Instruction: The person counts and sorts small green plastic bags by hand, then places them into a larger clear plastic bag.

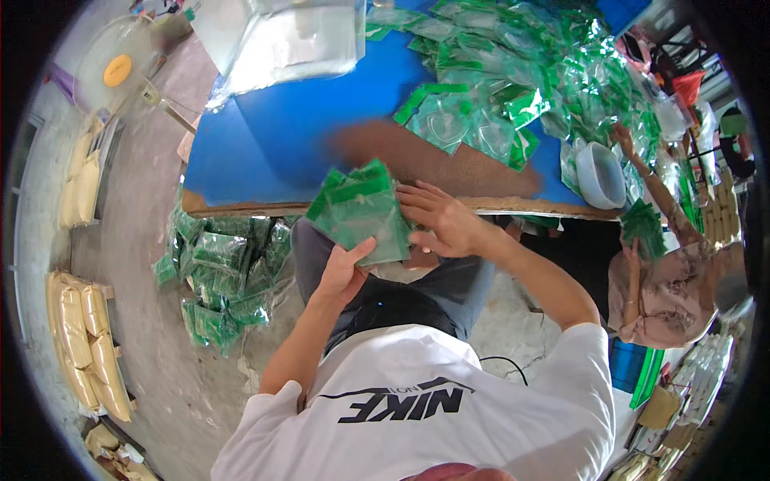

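A stack of clear plastic bags with green bands (365, 210) is held over my lap, at the near edge of the blue table. My left hand (346, 271) is closed on its lower left part, thumb on top, the other fingers mostly hidden beneath. The bags fan out at the upper left. My right hand (443, 223) rests along the right edge of the stack with its fingers stretched out and slightly apart; no grip by it shows. Beyond, several similar loose bags (441, 120) lie on the table.
A large heap of green-banded bags (513, 48) covers the far right of the blue table (273, 152). Clear sheets (297, 40) lie at the far left, and a white tub (600, 176) at right. Bundled bags (220, 272) sit below. A co-worker (666, 289) works at right, holding green bags.
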Demonstrator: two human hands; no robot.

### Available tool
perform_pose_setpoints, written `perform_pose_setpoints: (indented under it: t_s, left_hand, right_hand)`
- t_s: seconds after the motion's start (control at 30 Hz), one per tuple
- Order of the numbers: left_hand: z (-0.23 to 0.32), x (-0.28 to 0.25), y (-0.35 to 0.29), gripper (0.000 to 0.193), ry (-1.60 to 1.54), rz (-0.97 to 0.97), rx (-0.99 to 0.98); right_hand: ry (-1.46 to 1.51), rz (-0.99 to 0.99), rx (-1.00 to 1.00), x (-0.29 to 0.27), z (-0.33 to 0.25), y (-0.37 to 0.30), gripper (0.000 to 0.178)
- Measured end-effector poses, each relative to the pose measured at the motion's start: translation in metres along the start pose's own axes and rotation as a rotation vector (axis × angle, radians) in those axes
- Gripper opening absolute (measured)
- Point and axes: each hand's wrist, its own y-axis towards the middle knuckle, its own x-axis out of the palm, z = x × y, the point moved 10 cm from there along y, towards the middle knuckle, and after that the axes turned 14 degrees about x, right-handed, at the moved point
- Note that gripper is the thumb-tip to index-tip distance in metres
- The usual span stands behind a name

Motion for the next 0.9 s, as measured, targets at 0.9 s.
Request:
perform_pose_setpoints:
  t_s: [0.9]
  left_hand:
    - [-0.007, 0.002, -0.01, 0.058, -0.05, 0.071, 0.025]
  right_hand:
    - [-0.205, 0.277, 0.167, -0.02, 0.016, 0.011, 0.036]
